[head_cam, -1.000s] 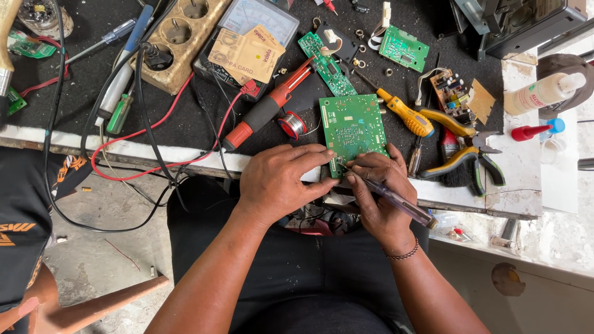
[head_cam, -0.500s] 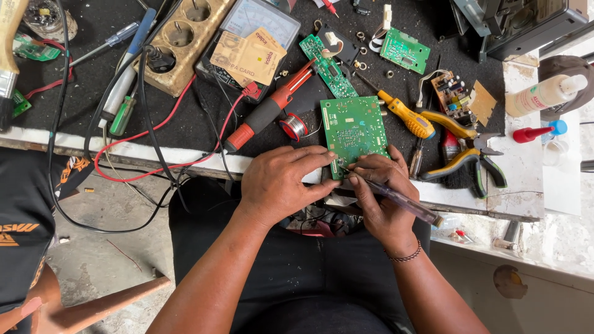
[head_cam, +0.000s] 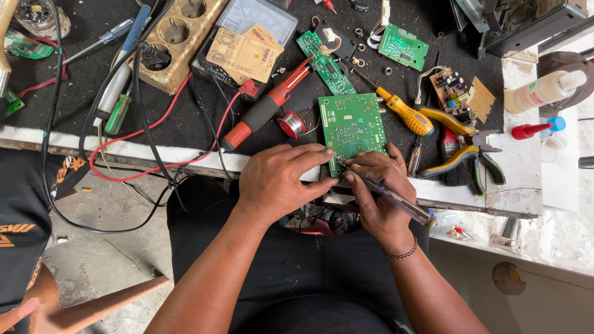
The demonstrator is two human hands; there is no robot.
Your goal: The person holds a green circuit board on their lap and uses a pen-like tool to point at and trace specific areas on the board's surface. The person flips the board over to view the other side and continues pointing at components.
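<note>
A green circuit board point(head_cam: 352, 127) lies at the near edge of the black-topped workbench point(head_cam: 204, 124). My left hand point(head_cam: 278, 182) rests on the board's near left corner and pins it down with its fingertips. My right hand point(head_cam: 377, 192) grips a slim screwdriver with a clear handle point(head_cam: 396, 201), and its tip touches the board's near edge. A red and black soldering iron point(head_cam: 263, 111) and a small spool of solder point(head_cam: 291, 124) lie just left of the board.
A yellow-handled screwdriver point(head_cam: 405, 114) and yellow-handled pliers point(head_cam: 461, 145) lie right of the board. Further back are smaller circuit boards point(head_cam: 402, 46), a multimeter point(head_cam: 247, 34), a wooden socket strip point(head_cam: 176, 40), red and black cables. A white bottle point(head_cam: 541, 89) stands at right. Another person's leg point(head_cam: 28, 247) is at left.
Both hands have stayed on the board's near edge; the fingers and the screwdriver tip shifted only slightly.
</note>
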